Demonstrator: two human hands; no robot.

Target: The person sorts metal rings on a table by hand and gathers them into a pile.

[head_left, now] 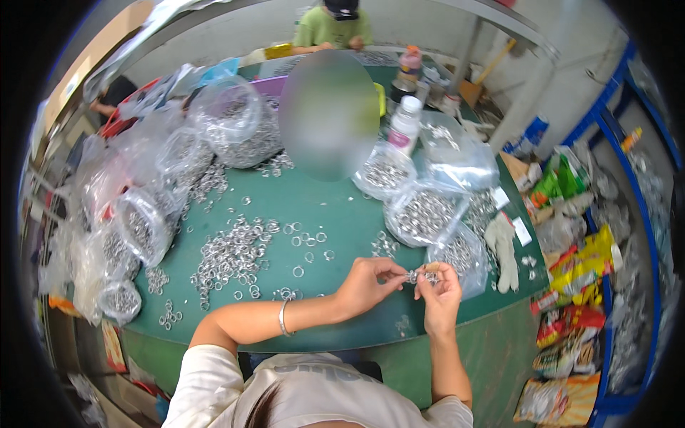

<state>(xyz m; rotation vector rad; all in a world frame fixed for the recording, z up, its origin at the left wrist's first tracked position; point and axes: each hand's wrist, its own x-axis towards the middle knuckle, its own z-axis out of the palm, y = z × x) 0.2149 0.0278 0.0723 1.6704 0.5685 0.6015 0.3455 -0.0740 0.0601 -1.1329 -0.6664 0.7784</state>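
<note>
Near the front edge of the green table, my left hand (367, 287) and my right hand (440, 298) meet fingertip to fingertip. Pinched between them is a small shiny metal piece (412, 276), too small to make out fully. Both hands have closed fingers. Left of my left hand lies a loose heap of metal rings (232, 253), with single rings scattered around it. Just beyond my hands is a small pile of metal parts (384, 245). An open plastic bag of metal pieces (460, 253) lies close behind my right hand.
More clear bags of metal parts (426, 214) stand at the right, near a white bottle (404, 127) and a pale glove (502, 251). Several filled bags (143, 225) crowd the left. Across the table sits a person in green (333, 30). A blue shelf frame (606, 128) stands right.
</note>
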